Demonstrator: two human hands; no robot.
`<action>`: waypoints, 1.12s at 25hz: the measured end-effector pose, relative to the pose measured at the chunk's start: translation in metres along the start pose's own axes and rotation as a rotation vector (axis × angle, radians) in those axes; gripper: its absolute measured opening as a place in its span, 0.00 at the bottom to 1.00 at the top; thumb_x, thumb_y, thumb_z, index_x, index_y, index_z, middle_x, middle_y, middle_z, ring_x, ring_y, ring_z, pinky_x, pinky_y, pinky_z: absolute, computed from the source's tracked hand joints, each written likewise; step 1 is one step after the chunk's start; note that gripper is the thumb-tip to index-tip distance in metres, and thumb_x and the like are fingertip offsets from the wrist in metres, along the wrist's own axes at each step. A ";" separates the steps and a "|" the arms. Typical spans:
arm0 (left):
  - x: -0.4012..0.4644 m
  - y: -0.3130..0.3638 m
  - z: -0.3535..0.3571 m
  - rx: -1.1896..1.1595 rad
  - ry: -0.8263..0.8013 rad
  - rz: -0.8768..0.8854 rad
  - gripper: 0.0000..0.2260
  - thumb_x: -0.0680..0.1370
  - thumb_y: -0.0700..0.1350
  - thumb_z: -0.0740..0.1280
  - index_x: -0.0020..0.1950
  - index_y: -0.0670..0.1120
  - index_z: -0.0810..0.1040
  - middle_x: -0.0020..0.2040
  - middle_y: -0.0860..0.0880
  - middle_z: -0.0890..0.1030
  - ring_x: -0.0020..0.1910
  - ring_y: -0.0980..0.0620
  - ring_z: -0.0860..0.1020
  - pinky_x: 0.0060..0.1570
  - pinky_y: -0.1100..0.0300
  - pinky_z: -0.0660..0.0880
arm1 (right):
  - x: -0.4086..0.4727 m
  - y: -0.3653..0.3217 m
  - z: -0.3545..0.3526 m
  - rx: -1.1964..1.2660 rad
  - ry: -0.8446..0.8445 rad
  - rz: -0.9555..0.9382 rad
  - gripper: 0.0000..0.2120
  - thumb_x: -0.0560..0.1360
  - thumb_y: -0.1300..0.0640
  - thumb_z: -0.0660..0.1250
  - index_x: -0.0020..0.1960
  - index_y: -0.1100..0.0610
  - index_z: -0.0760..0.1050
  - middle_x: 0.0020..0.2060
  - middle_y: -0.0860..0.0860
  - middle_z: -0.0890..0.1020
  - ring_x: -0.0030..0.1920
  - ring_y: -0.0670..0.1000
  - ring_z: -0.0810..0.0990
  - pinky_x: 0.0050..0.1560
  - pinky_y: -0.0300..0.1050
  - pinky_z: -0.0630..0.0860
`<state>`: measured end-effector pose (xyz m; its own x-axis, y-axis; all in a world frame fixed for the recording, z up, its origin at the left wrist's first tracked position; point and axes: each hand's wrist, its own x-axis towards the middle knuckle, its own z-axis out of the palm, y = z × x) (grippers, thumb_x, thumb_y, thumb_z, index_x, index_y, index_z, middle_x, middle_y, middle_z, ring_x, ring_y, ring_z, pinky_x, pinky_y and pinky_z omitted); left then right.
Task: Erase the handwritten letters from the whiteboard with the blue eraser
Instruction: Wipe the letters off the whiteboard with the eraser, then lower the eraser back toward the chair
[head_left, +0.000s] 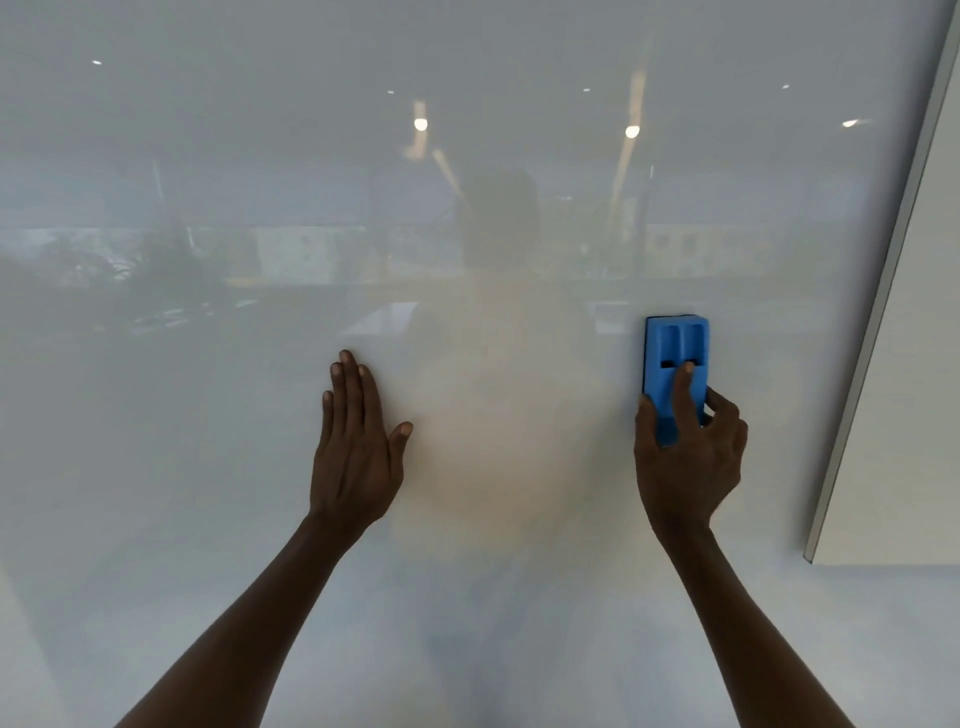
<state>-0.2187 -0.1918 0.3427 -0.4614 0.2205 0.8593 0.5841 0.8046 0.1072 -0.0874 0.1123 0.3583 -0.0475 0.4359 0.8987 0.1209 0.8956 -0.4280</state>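
L hand (358, 447) flat, fingers spread, palm on board (208, 467). R hand (688, 457) grips eraser (675, 353) by its lower end, index along its back; eraser upright, pressed to board, well right of L hand

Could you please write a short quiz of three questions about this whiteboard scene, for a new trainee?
1. True or false: the left hand holds the blue eraser.
2. Multiple choice: where is the eraser on the whiteboard? A. near the board's right edge; B. at the far left; C. on the floor.
3. Short answer: can any handwritten letters be seen on the board?

Key
1. False. The right hand holds it; the left hand lies open and flat on the board.
2. A.
3. No. Only reflections of lights and a room show on the glossy surface.
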 end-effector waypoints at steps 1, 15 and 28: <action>-0.008 -0.001 0.000 -0.007 -0.023 0.005 0.34 0.86 0.56 0.50 0.83 0.35 0.45 0.84 0.39 0.42 0.84 0.44 0.41 0.82 0.53 0.42 | -0.010 -0.001 0.001 0.020 0.000 0.055 0.26 0.76 0.48 0.68 0.71 0.52 0.66 0.56 0.63 0.77 0.52 0.60 0.76 0.44 0.50 0.76; -0.163 0.009 0.000 -0.226 -0.328 -0.026 0.33 0.86 0.59 0.47 0.83 0.38 0.45 0.85 0.42 0.43 0.84 0.47 0.41 0.81 0.59 0.39 | -0.170 -0.018 -0.043 0.093 -0.651 -0.048 0.25 0.75 0.51 0.68 0.71 0.47 0.69 0.61 0.53 0.79 0.53 0.55 0.76 0.55 0.48 0.72; -0.298 0.134 0.033 -0.337 -0.627 -0.080 0.33 0.86 0.57 0.43 0.81 0.34 0.56 0.83 0.39 0.52 0.82 0.40 0.52 0.78 0.45 0.56 | -0.236 0.089 -0.142 -0.142 -0.857 0.251 0.23 0.74 0.53 0.69 0.68 0.55 0.72 0.55 0.57 0.80 0.53 0.56 0.72 0.48 0.50 0.77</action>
<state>-0.0246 -0.1317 0.0847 -0.7494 0.5247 0.4039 0.6601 0.6400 0.3934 0.0754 0.0769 0.1217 -0.7188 0.5840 0.3770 0.3460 0.7710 -0.5346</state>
